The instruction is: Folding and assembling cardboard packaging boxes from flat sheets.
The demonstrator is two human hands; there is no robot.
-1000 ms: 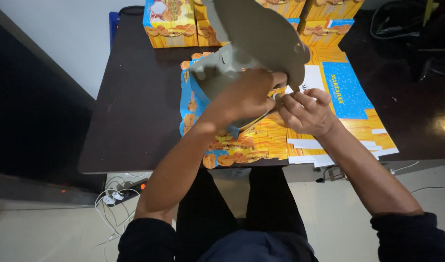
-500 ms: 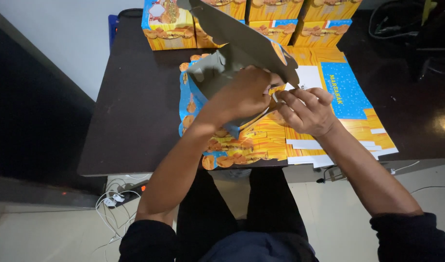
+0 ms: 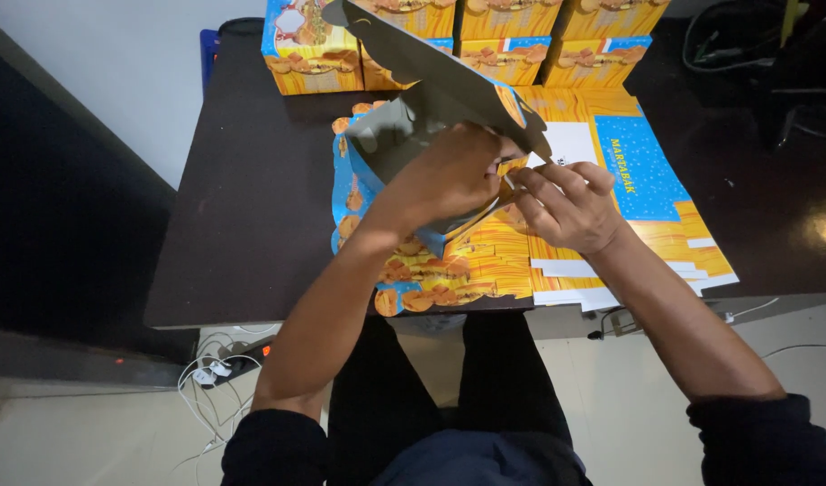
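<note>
Sitting at a dark brown table (image 3: 251, 207), a person folds a cardboard box blank (image 3: 413, 126) held up over the middle of the tabletop. Its inner side is plain grey, and its printed outer side shows blue and orange along the left edge. One long grey flap (image 3: 431, 63) slants up and away to the far left.

The left hand (image 3: 453, 175) wraps over the near right part of the blank, fingers curled down and gripping the cardboard. The right hand (image 3: 566, 207) sits just beside it, to the right, with fingertips pinched narrowly on a small tab at the blank's right edge.

Under the hands lies a stack of flat blanks (image 3: 611, 207), spread across the near right of the table. They are bright orange and yellow with pictures of golden-brown food, a blue rectangular panel with yellow lettering, a white square patch and white edges fanned out at the near right.

Along the far edge stands a row of finished boxes (image 3: 485, 36), orange with blue bands and food pictures; the leftmost is blue on top.

On the pale floor at the near left lies a tangle of white cables (image 3: 210, 373).
</note>
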